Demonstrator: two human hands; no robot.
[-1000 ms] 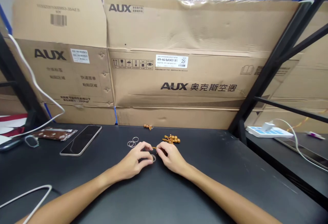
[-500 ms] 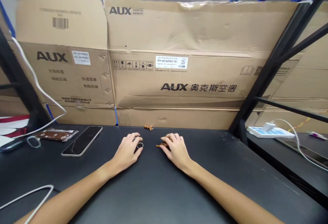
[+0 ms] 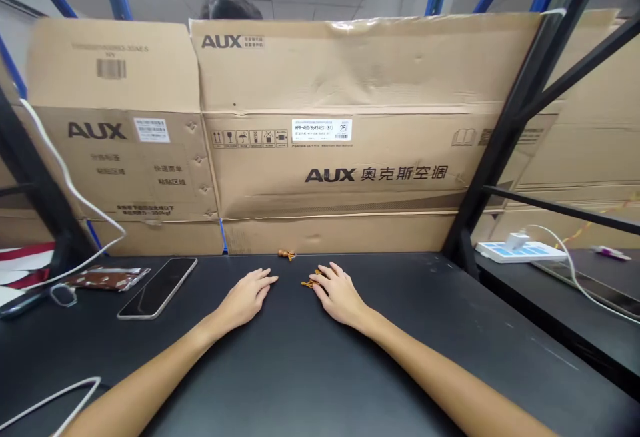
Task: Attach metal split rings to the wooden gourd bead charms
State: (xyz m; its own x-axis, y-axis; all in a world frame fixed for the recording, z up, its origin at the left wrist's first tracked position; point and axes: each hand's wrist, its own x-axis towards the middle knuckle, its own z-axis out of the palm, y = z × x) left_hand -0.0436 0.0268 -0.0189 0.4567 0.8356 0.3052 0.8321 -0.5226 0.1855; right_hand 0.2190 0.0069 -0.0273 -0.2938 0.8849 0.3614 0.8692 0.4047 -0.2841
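My left hand (image 3: 247,297) lies palm down on the dark tabletop (image 3: 295,370), its fingers stretched forward and a little apart. No object shows around it, and what may lie beneath is hidden. Across from it, my right hand (image 3: 340,297) rests with spread fingers over a small brown corded thing (image 3: 307,284). Only bits of that thing stick out by the thumb and fingertips; the rest is covered. Farther back, between the hands, a small brown beaded trinket (image 3: 286,254) sits against the foot of the cardboard.
Large cardboard panels (image 3: 330,190) wall off the back. On the left are a phone (image 3: 159,288), a brown wrapped packet (image 3: 107,278), eyeglasses (image 3: 64,295) and a white cable (image 3: 75,187). A black frame post (image 3: 493,150) and a white power strip (image 3: 540,252) stand right.
The metal ring seen by my left thumb is no longer visible, and the left fingers have straightened. My right fingers have shifted slightly over the brown corded thing. The camera view has tilted up a little.
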